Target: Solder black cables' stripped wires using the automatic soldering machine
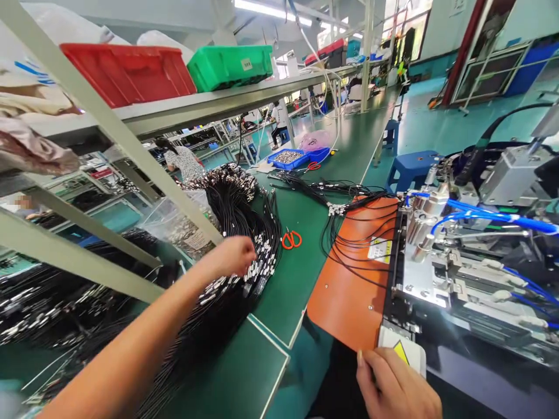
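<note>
My left hand (pixel 238 256) is over the large pile of black cables (pixel 236 215) with white and metal ends, its fingers curled together; whatever they may hold is too small to make out. Down at the lower right, my right hand (pixel 395 381) has bent fingers beside the corner of the machine (pixel 430 256), near a yellow warning label (pixel 400 351). What lies between its thumb and fingers cannot be seen. Several black cables (pixel 345 238) run across the orange plate (pixel 345 299) to the machine. Orange-handled scissors (pixel 291 239) lie on the green table (pixel 292 279) between the cable groups.
A red bin (pixel 131 75) and a green bin (pixel 231 67) stand on the shelf above left. Slanted metal posts cross the left side. Blue trays (pixel 288 159) of small parts and another pair of scissors (pixel 312 167) sit further back. A blue stool (pixel 413 169) stands behind the machine.
</note>
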The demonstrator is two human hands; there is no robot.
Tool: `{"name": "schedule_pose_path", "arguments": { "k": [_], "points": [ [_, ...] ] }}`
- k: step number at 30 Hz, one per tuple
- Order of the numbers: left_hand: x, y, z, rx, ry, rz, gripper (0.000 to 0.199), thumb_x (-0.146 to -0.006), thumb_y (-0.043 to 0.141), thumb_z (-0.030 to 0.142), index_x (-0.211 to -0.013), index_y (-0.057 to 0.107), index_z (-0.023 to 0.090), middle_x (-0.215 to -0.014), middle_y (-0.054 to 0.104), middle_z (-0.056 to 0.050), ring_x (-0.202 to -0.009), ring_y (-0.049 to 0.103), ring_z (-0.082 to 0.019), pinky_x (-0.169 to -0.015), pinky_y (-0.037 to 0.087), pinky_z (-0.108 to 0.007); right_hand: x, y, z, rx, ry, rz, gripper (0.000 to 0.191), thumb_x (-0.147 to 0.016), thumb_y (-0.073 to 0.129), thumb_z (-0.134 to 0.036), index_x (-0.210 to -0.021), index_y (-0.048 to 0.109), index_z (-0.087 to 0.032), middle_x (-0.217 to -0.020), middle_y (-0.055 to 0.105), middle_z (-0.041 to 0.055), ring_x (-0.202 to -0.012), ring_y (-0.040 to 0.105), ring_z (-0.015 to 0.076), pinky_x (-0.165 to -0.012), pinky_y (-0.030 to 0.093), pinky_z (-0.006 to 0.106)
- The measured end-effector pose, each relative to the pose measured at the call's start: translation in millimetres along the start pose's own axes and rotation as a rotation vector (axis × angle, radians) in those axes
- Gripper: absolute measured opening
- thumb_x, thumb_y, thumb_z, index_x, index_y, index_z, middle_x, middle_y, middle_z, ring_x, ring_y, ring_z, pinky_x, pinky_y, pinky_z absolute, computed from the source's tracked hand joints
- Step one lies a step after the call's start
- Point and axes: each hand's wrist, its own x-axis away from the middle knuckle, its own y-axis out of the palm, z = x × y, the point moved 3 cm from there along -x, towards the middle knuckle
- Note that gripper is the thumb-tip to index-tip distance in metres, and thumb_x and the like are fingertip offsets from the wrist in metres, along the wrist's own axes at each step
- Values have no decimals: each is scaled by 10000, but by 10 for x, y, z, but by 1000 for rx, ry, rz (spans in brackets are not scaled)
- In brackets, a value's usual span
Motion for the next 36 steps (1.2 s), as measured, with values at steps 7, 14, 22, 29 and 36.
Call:
{"name": "schedule_pose_path", "arguments": {
  "k": [7, 14, 22, 29, 36],
  "points": [
    [945, 947, -85, -125, -4, 159, 57, -758, 522, 160, -791, 565, 176, -997, 602, -198, -1080, 531, -398, -957, 372, -558, -100, -42, -47, -46, 1, -44, 114, -893, 577, -213, -801, 643, -212, -641, 589, -3, -545, 529, 132, -577, 351, 292],
    [623, 513, -106, 252, -44, 42, 93, -677, 597, 175, -686, 509, 205, -683, 595, -69, -786, 624, -275, -785, 515, -416, -248, -127, -192, -293, 170, -178, 243, -933, 485, -223, -697, 544, -208, -648, 528, 0, -546, 486, 129, -534, 346, 269],
    [271, -138, 300, 962, -78, -274, 198, -834, 556, 345, -877, 668, 187, -589, 540, -19, -424, 445, -87, -362, 426, -187, -1244, 599, -1427, -1374, 613, -587, 593, -629, 838, -371, -1142, 586, -213, -1087, 638, 62, -946, 627, 205, -823, 514, 335],
    [-362, -207, 878, 1400, -104, -407, 276, -920, 466, 321, -1047, 594, 113, -787, 664, -92, -497, 582, -110, -443, 558, -216, -1573, 970, -1829, -1704, 947, -352, 382, -702, 732, -363, -888, 435, -213, -474, 442, -150, -320, 432, 70, -429, 518, 268],
    [-601, 507, 1024, 1515, -239, -601, 261, -915, 572, 371, -1028, 567, 136, -843, 695, -136, -747, 716, -247, -575, 604, -301, -1537, 859, -1619, -1369, 973, -419, 246, -797, 541, -219, -990, 388, -218, -473, 453, -144, -274, 467, 115, -247, 397, 200]
  ]
}}
